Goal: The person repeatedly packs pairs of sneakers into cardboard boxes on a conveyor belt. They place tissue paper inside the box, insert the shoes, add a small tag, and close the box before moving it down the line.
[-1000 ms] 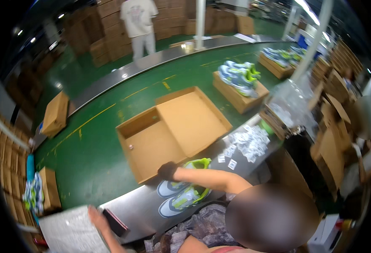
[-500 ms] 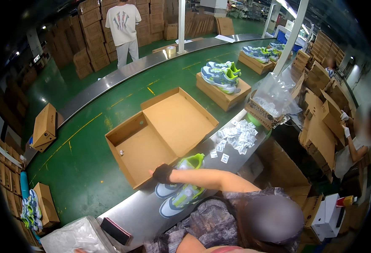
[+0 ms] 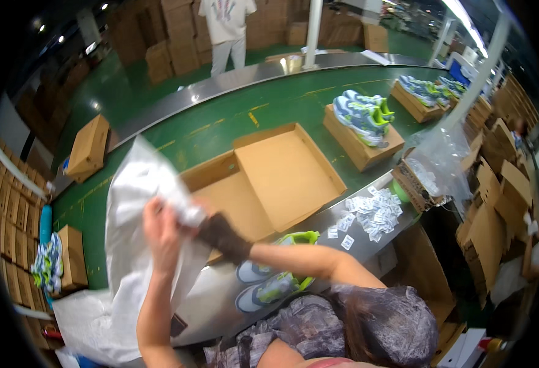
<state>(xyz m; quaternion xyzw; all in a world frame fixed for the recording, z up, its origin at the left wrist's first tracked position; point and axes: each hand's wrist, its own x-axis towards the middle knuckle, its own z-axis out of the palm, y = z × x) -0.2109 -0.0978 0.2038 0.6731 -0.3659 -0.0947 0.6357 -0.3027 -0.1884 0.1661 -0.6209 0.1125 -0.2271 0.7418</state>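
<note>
In front of me my left hand [image 3: 162, 227] grips a large sheet of thin white wrapping paper [image 3: 128, 190], its fingers closed on the bunched edge. My right hand [image 3: 223, 236], in a dark fingerless glove, is beside it at the same bunched part; blur hides its fingertips. Partly behind the paper lies an open cardboard shoebox [image 3: 291, 175], its lid folded back to the right. Below my right forearm a pair of grey-blue and lime sneakers [image 3: 269, 291] rests on the metal edge.
Small white packets [image 3: 376, 211] are heaped at the right, near a carton with clear plastic bags [image 3: 425, 178]. Sneakers on closed boxes [image 3: 364, 141] stand along the green belt [image 3: 220, 135]. More white paper [image 3: 82, 319] lies lower left. A person [image 3: 229, 30] stands beyond the belt.
My left hand has come up with a white paper sheet, which now hangs over the box's left side. My right hand has left the box's near edge and joined it. The view has shifted.
</note>
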